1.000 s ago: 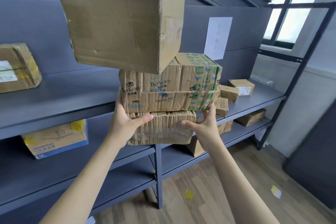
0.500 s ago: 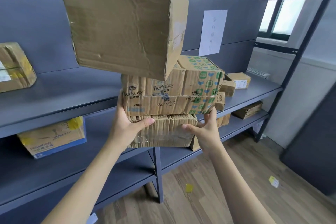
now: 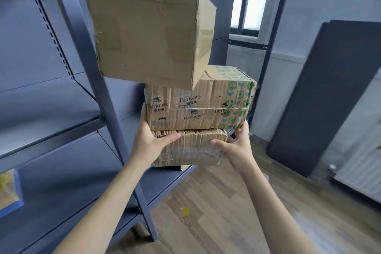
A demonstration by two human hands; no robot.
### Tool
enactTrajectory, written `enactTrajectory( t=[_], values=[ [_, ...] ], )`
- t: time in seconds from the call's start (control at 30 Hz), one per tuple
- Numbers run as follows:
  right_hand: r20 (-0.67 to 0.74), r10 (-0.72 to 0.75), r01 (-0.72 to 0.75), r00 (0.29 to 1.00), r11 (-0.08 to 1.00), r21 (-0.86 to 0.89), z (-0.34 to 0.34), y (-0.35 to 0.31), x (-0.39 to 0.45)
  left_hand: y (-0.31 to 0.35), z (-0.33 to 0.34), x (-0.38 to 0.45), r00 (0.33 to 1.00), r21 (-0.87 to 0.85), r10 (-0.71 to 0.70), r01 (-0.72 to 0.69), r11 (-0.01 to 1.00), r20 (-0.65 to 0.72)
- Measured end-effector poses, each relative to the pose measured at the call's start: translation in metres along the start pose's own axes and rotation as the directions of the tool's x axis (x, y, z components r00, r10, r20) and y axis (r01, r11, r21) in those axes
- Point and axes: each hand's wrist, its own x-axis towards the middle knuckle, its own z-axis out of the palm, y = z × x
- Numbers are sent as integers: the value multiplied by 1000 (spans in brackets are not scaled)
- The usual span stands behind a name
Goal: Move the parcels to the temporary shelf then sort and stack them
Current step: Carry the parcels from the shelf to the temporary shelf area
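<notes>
Head view: I carry a stack of three parcels in front of the shelf, clear of every board, nothing set down yet. Left hand clamps the left end of the bottom parcel, thumb curled over its front face, fingers hidden behind. Right hand clamps the right end the same way, thumb on the front, fingers wrapped underneath or behind. Both hands grip low because the bottom parcel bears the load; squeezing it from both ends steadies everything above.

Middle parcel, printed, taped, lies flat on the bottom one and overhangs it to the right. Top box, plain brown and the biggest, sits tilted, its near lower corner hanging past the middle parcel. Biggest on top looks wrong for a final stack, so I judge this as a carry load, not the sorted order.

Stack is held high and close, blocking much of my forward view. Shelf upright stands just left of the load. Wood floor below, a yellow scrap on it. Another parcel shows at the left edge on a lower board, blurred.

Risk, my guess: the tilted top box slides off if I tip or stop sharply. Next I need a free board at a reachable height.
</notes>
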Motion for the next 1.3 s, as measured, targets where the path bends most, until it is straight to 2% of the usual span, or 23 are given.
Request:
enactTrajectory(
  t=[0.4,0.57,0.87,1.03,1.3],
  values=[
    [-170,-5,-1,985,999,-35,-46,17,119,-37,86,140,991,-69,43,-35,997,124],
    [-187,-9,-2,982,998,-59,-52,23,177,-49,109,205,982,-104,46,-27,994,181],
    [-221,-22,8,975,998,-65,-80,41,263,-66,158,286,973,-37,26,-18,999,228],
    [-195,28,-40,980,998,-57,-115,57,313,-76,201,319,979,-36,42,-35,999,198],
    [-45,92,-95,995,993,-63,-183,76,416,-99,285,369,993,-4,-110,111,994,48]
  ],
)
